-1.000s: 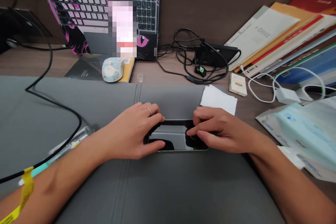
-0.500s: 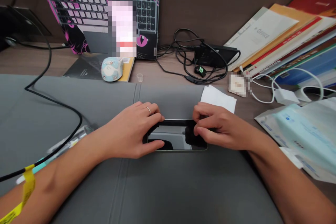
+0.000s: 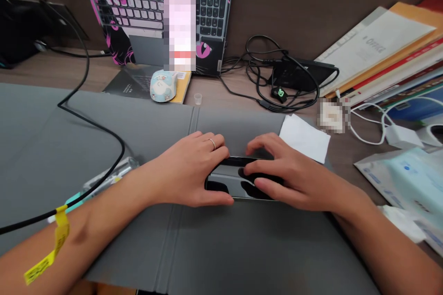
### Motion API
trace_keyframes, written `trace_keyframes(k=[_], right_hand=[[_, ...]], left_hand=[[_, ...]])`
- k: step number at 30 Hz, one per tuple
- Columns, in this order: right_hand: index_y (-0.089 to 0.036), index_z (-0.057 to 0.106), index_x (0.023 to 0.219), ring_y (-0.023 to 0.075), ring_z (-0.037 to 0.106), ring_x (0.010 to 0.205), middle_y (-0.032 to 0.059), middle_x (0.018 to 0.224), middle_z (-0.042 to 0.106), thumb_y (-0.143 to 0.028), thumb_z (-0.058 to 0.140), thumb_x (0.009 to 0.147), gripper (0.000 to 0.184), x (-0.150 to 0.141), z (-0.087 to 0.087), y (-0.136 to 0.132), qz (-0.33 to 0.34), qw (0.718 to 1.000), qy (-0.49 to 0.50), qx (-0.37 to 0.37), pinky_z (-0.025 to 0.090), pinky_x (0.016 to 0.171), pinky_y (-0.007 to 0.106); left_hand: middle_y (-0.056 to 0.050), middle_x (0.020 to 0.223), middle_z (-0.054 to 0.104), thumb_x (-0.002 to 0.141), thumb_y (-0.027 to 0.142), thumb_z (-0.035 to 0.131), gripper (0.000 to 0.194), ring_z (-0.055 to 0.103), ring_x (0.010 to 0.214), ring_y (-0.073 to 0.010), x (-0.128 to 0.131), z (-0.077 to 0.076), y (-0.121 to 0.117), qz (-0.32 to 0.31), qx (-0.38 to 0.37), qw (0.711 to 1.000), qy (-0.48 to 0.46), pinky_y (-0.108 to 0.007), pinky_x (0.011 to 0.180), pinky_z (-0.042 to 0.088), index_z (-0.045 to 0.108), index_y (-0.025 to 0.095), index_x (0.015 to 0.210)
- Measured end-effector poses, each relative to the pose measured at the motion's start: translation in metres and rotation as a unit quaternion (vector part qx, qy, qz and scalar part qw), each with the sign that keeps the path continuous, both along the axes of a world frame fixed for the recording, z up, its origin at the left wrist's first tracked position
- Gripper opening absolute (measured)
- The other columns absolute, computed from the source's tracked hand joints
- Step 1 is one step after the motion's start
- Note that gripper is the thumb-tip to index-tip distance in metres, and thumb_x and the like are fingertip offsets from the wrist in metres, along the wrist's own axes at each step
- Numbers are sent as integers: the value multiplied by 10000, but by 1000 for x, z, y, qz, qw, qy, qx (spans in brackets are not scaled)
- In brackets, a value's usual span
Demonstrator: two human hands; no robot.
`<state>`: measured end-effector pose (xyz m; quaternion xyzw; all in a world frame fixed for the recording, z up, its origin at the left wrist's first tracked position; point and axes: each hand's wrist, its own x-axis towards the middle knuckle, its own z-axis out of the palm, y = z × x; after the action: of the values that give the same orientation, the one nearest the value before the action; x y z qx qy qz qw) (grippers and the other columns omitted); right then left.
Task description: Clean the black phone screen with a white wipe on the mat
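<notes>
A black smartphone (image 3: 231, 179) lies flat, screen up, on a grey mat (image 3: 145, 147). My left hand (image 3: 188, 170), a ring on one finger, grips the phone's left end, fingers along the far edge and thumb on the near edge. My right hand (image 3: 282, 175) rests over the phone's right half, its fingers stretched out flat and pressing on the screen. A yellow band hangs round my left wrist. A white square of paper (image 3: 305, 137) lies just behind my right hand.
A pink-patterned laptop (image 3: 162, 4) leans against the wall, with a small mouse (image 3: 163, 85) and a book below it. Tangled black cables and a charger (image 3: 287, 83) lie at centre back. Folders (image 3: 384, 50) and plastic packets (image 3: 404, 175) are at the right. A black cable (image 3: 104, 129) crosses the mat.
My right hand has gone from a pinch at the phone's right end to fingers laid flat across the screen. The view shifted left and slightly down.
</notes>
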<state>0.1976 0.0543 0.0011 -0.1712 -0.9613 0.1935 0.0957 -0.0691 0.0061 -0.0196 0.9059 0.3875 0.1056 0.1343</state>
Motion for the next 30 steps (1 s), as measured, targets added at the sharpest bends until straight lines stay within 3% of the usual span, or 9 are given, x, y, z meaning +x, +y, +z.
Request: trace_keyframes(k=[5, 8, 10, 12, 16, 19, 22, 26, 30], right_hand=[[-198, 692, 1257, 319, 482, 1299, 173, 1320, 521, -361, 586, 994, 328, -10, 0, -5, 27, 999, -6, 40, 450, 1052, 488], [-190, 720, 1171, 322, 465, 1326, 165, 1282, 525, -367, 603, 987, 281, -15, -1, -8, 30, 998, 2, 49, 424, 1097, 484], [-197, 708, 1217, 327, 455, 1336, 164, 1294, 520, -399, 610, 988, 321, -17, -2, -10, 29, 998, -1, 59, 414, 1111, 490], [-202, 681, 1284, 326, 461, 1327, 167, 1309, 514, -453, 614, 989, 393, -19, -4, -10, 32, 998, -7, 58, 415, 1111, 496], [-187, 709, 1203, 322, 477, 1268, 160, 1238, 518, -532, 613, 981, 422, -21, -8, -9, 30, 998, 3, 59, 419, 1097, 502], [-196, 671, 1301, 328, 462, 1268, 162, 1257, 506, -622, 594, 960, 551, -22, -9, -9, 36, 997, 3, 66, 417, 1094, 510], [-187, 707, 1200, 336, 454, 1259, 161, 1244, 509, -658, 590, 942, 550, -23, -9, -10, 37, 996, 3, 80, 399, 1103, 517], [-204, 658, 1331, 327, 464, 1224, 155, 1245, 509, -691, 584, 926, 638, -23, -7, -11, 46, 996, -7, 81, 405, 1086, 516], [-181, 712, 1215, 334, 456, 1240, 159, 1216, 508, -696, 609, 902, 612, -24, -6, -12, 35, 996, 3, 77, 410, 1081, 506]], left_hand=[[-81, 1054, 584, 862, 682, 668, 601, 570, 925, -271, -1, -2, 0, -1, 16, 1000, -1, -436, 799, 454, 648, 140, 1119], [-77, 1057, 584, 869, 661, 672, 573, 566, 929, -268, 0, -3, 1, -3, 21, 1000, -1, -428, 797, 445, 646, 141, 1107], [-78, 1060, 578, 870, 663, 669, 598, 565, 932, -268, 0, -3, 1, -6, 28, 1000, -1, -423, 794, 438, 639, 134, 1146], [-77, 1053, 572, 867, 662, 676, 621, 566, 929, -267, 0, -4, 1, -6, 32, 999, -4, -417, 788, 433, 631, 127, 1179], [-69, 1042, 568, 858, 667, 687, 601, 565, 913, -261, -1, -4, 1, -4, 29, 1000, -6, -417, 780, 430, 644, 135, 1135], [-71, 1053, 570, 850, 673, 696, 626, 563, 920, -264, -1, -4, 1, -4, 33, 999, -8, -422, 790, 434, 643, 130, 1157], [-73, 1055, 572, 849, 667, 701, 639, 565, 928, -265, 0, -3, 0, -5, 31, 999, -7, -421, 794, 436, 639, 125, 1182], [-74, 1040, 567, 850, 668, 697, 626, 565, 911, -261, -1, -3, 0, -4, 32, 999, -10, -413, 773, 432, 637, 128, 1163], [-69, 1034, 565, 853, 686, 684, 618, 562, 912, -260, -2, -4, 0, -2, 27, 1000, -13, -412, 772, 434, 638, 141, 1141]])
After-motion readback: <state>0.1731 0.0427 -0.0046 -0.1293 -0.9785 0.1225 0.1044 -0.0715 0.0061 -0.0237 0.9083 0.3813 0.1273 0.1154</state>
